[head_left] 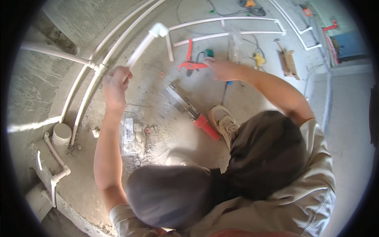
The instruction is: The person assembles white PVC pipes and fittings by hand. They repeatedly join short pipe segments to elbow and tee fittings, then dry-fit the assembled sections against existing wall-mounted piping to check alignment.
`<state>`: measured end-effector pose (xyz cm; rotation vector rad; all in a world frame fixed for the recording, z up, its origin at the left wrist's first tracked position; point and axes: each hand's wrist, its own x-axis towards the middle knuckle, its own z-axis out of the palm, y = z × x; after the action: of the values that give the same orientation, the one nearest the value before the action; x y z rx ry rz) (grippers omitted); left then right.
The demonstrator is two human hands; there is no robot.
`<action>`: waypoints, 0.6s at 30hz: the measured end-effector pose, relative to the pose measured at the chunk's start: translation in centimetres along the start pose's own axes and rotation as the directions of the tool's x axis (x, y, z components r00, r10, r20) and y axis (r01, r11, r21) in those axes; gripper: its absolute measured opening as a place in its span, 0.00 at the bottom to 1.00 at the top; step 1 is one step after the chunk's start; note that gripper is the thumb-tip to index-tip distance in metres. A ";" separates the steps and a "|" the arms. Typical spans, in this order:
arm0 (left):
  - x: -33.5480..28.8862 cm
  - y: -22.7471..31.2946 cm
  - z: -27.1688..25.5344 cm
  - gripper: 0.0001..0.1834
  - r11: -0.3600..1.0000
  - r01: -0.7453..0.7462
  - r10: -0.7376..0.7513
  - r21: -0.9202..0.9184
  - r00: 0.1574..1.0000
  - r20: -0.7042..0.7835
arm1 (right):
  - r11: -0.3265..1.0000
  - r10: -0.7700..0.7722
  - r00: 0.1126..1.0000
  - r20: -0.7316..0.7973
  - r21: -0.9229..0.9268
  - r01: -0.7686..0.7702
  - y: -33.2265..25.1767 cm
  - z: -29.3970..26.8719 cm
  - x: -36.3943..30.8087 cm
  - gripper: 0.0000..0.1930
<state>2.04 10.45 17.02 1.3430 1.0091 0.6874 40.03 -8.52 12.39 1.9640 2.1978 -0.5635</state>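
Observation:
My left hand (115,87) is closed around the lower end of a white plastic pipe (140,50), which slants up and away. A white elbow fitting (158,30) caps its far end, and a short length of pipe hangs from that elbow. My right hand (224,70) grips one handle of a red pipe cutter (194,65), whose handles are spread apart. Between my hands and my feet, a pipe welding tool (193,112) with a metal body and red handle lies on the concrete floor, its handle beside my right shoe (223,122).
White pipes run along the left wall (85,85) and across the far floor (237,34). A clear bag of fittings (133,136) lies near my left forearm. Farther right are a cardboard box (289,63), a yellow plug (259,59) and cables. A capped pipe stub (62,135) stands at left.

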 end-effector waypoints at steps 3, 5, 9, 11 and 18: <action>-1.3 -0.2 1.3 0.14 0.991 -0.023 0.024 0.132 1.000 -0.003 | 0.973 -0.070 0.997 -0.028 -0.222 0.062 1.0 3.8 5.5 0.56; -2.7 0.1 1.7 0.13 0.986 0.070 -0.066 0.150 0.997 -0.031 | 0.918 -0.031 0.996 0.085 -0.392 0.062 2.3 3.8 8.7 0.65; -6.3 0.6 2.1 0.13 0.987 0.160 -0.160 -0.009 0.986 -0.055 | 0.816 -0.183 0.966 0.183 -0.520 0.253 6.0 1.6 10.4 0.57; -7.1 0.4 2.8 0.13 0.986 0.122 -0.134 -0.116 0.986 -0.100 | 0.850 -0.214 0.949 0.230 -0.436 0.297 8.2 0.6 10.4 0.44; -4.3 0.7 6.3 0.16 0.997 0.034 -0.017 0.064 0.969 -0.247 | 0.974 -0.209 0.974 -0.087 -0.108 0.200 9.2 1.1 7.9 0.34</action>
<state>5.86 3.94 18.08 1.3228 1.2560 0.8208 47.81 -0.88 6.94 1.7642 2.4560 -0.3811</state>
